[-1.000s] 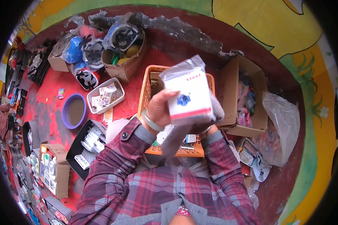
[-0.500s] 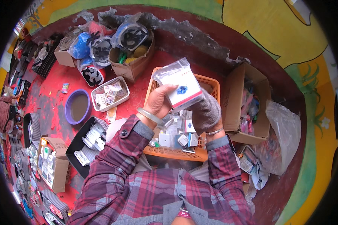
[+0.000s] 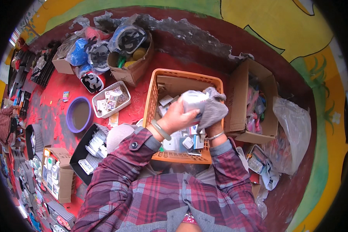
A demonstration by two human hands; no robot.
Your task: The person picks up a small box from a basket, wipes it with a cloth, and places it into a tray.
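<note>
A small white box in clear plastic wrap (image 3: 194, 99) is up over the orange basket, tilted and partly smeared by motion. My left hand (image 3: 178, 118) grips its left side, thumb across the near face. Against the box's right side lies a grey knitted cloth (image 3: 215, 110), bunched in and over my right hand (image 3: 215, 128), whose fingers are mostly hidden beneath it. Below both hands stands the orange plastic basket (image 3: 174, 155), where small white boxes (image 3: 187, 142) and clear packages lie loosely piled.
On the right stands an open cardboard carton (image 3: 237, 104) of colourful packages, beside a clear plastic bag (image 3: 292, 135). To the left are a white basket (image 3: 111, 112), a purple basin of murky water (image 3: 68, 114) and a black tray (image 3: 78, 154). Bagged helmets (image 3: 129, 40) sit farther back.
The box has tipped from showing its printed face to a more edge-on slant. The cloth has come up along its right side, and my left hand has dropped lower on it.
</note>
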